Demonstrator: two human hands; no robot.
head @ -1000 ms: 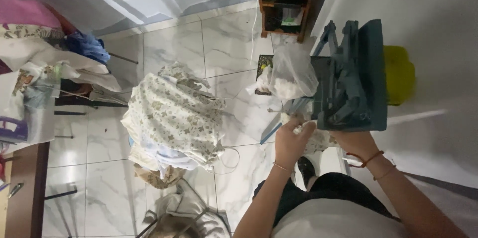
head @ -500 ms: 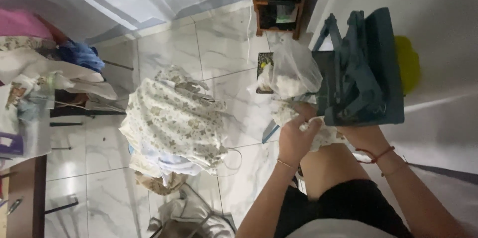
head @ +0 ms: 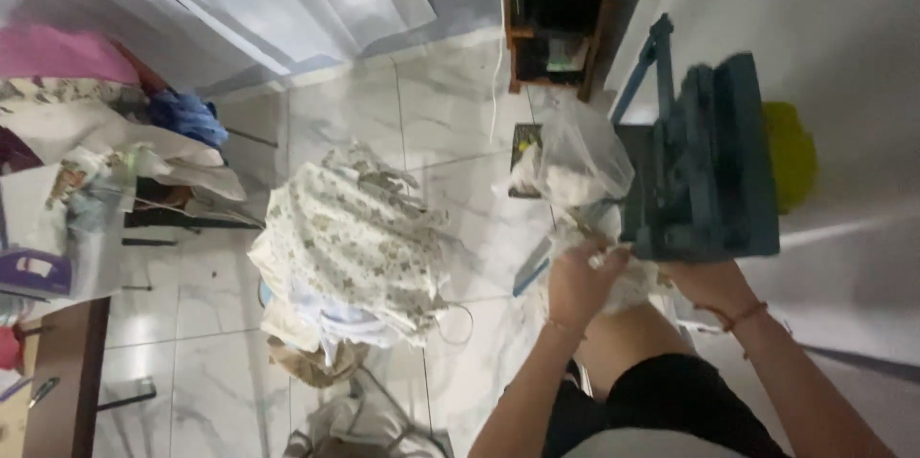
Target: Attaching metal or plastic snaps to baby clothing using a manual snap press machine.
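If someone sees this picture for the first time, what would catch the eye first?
Probably the floral cloth heap on the marble floor, left of centre. Next, the dark teal bag at the right, with a clear plastic bag beside it. Below these, the left hand grips crumpled white cloth, and the right hand touches the teal bag's lower edge.

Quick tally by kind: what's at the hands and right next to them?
Hands: 2, left, right
White cloth in hands: 1
Clear plastic bag: 1
Teal bag: 1
Floral cloth pile: 1
Total: 6
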